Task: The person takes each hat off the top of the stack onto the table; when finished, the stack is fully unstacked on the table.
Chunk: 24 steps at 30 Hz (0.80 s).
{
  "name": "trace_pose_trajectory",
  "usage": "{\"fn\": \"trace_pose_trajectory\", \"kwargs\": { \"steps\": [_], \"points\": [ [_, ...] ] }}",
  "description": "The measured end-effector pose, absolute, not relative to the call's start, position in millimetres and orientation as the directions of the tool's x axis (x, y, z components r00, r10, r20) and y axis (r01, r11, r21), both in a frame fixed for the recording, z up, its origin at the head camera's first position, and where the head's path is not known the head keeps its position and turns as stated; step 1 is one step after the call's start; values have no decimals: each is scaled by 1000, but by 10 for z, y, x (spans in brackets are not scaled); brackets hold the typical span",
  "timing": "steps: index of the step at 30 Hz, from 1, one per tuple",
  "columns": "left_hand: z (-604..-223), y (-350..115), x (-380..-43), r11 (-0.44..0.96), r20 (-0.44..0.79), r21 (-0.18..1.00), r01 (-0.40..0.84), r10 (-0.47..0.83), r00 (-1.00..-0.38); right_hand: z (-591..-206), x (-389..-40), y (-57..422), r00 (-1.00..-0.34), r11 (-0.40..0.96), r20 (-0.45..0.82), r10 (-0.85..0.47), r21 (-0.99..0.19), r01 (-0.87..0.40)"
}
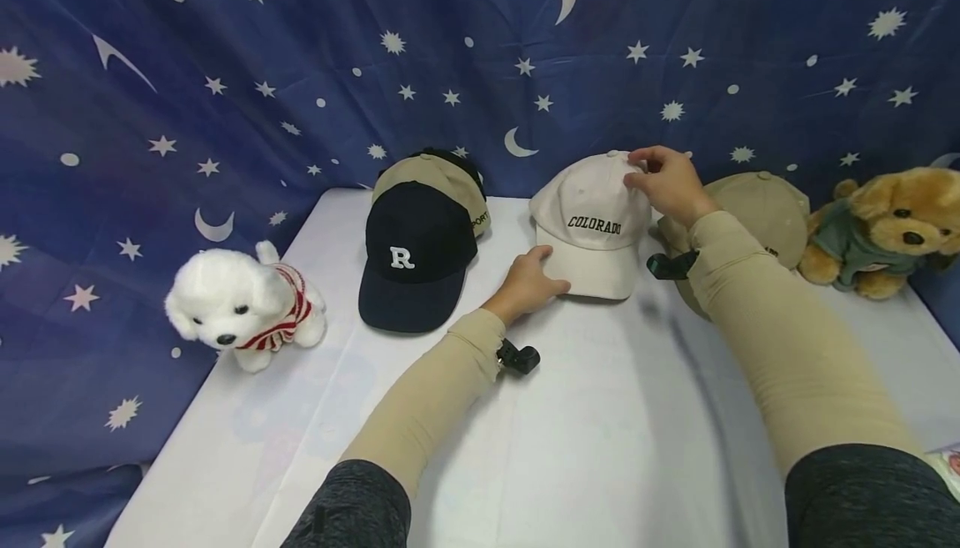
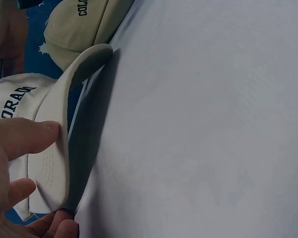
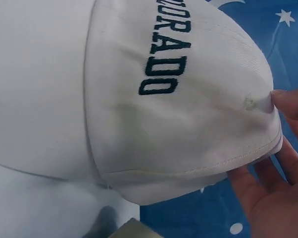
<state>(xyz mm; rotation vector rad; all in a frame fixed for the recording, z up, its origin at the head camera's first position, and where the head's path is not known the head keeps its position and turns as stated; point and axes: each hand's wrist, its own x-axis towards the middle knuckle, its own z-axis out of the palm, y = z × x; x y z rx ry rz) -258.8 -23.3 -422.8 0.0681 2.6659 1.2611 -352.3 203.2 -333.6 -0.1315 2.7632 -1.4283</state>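
Note:
A white baseball cap point(image 1: 592, 206) lettered COLORADO stands on the table, its brim toward me. My left hand point(image 1: 527, 283) grips the left side of the brim; in the left wrist view, a finger and thumb point(image 2: 30, 136) lie over the brim point(image 2: 52, 163) and other fingertips curl at its lower edge. At the upper right of the crown point(image 3: 203, 114), my right hand point(image 1: 670, 183) pinches the fabric. In the right wrist view, its fingers point(image 3: 253, 186) pass behind the cap. Right of the white cap sits a tan cap point(image 1: 757, 210), partly covered by my right forearm.
A navy cap point(image 1: 420, 235) with a white R stands to the left, in front of a tan and black cap point(image 1: 442, 171). A white plush dog point(image 1: 232, 298) sits at far left, a brown plush dog point(image 1: 900, 223) at far right. Behind hangs a blue starry cloth point(image 1: 480, 56).

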Motion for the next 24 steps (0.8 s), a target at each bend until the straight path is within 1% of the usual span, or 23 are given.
{"fn": "trace_pose_trajectory", "kwargs": {
  "steps": [7, 11, 24],
  "points": [
    [-4244, -142, -2617, 651, -152, 759, -14, 157, -976, -3411, -3513, 2132, -999, 581, -3, -52, -813, -28],
    [-4242, -84, -2624, 668, -166, 744, -23, 151, -975, -3444, -3513, 2178, -999, 589, 1, -40, -808, -25],
    [-4199, 2, -2639, 692, -187, 722, -29, 154, -970, -3436, -3443, 2328, -996, 570, 85, -33, -817, -89]
  ]
}}
